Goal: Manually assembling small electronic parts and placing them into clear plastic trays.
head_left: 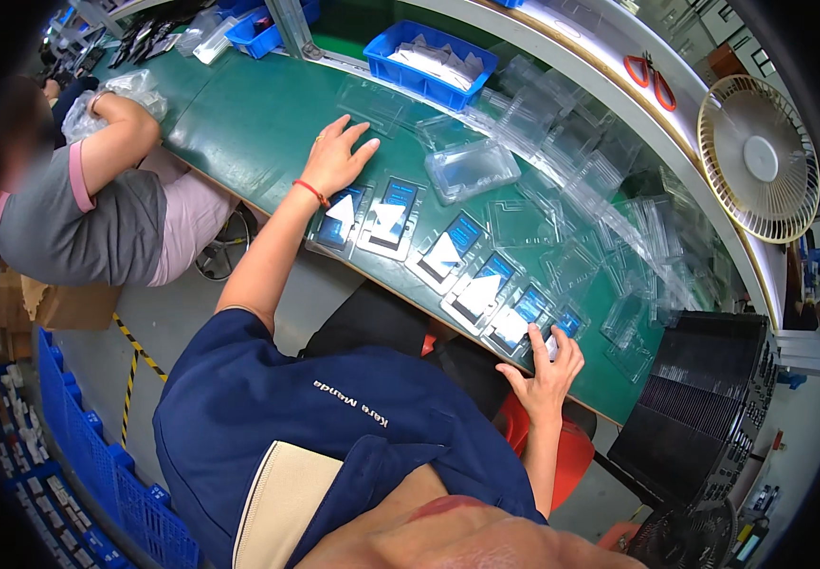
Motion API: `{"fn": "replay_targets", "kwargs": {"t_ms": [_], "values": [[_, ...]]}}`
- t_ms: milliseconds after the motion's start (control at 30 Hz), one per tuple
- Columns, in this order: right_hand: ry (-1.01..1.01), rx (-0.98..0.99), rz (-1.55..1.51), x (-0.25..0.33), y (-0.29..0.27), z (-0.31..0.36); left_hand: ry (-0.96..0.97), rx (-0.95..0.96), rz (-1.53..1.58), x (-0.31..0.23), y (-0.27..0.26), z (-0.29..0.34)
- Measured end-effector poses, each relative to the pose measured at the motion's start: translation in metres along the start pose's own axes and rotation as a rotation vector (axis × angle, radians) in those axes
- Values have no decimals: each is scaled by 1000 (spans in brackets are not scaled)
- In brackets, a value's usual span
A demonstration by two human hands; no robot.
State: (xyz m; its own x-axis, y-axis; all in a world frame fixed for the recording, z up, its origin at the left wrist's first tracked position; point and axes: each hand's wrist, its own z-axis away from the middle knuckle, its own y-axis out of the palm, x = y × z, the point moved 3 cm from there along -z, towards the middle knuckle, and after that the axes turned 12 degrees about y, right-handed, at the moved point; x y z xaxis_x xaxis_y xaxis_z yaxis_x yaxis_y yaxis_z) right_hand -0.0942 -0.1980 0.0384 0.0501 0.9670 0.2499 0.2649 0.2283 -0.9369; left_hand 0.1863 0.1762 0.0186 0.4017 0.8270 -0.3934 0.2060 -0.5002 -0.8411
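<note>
Left hand (pixel 336 159) flat, fingers spread, empty, on green bench mat (pixel 249 123) above row of clear plastic blister packs w/ blue-white cards (pixel 448 251). Right hand (pixel 547 365) pinches end pack (pixel 562 327) at near edge. Risk: pack could slip off edge; sleeve may nudge row.

left hand (pixel 336 159) flat on mat (pixel 249 123) (green)

We saw a green workbench (pixel 258 123) carrying a row of blister packs (pixel 448 256), loose clear plastic trays (pixel 581 180), and a blue bin (pixel 432 62).
</note>
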Motion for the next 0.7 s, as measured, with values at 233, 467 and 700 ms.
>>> {"fn": "replay_targets", "kwargs": {"t_ms": [233,467,700], "values": [[-25,21,-27,18,7,-2,-69,-82,-373,-66,-31,46],[-92,47,-64,48,18,-17,-113,288,-183,-104,-17,93],[-134,78,-90,96,41,-37,-150,270,-213,-57,-29,99]]}}
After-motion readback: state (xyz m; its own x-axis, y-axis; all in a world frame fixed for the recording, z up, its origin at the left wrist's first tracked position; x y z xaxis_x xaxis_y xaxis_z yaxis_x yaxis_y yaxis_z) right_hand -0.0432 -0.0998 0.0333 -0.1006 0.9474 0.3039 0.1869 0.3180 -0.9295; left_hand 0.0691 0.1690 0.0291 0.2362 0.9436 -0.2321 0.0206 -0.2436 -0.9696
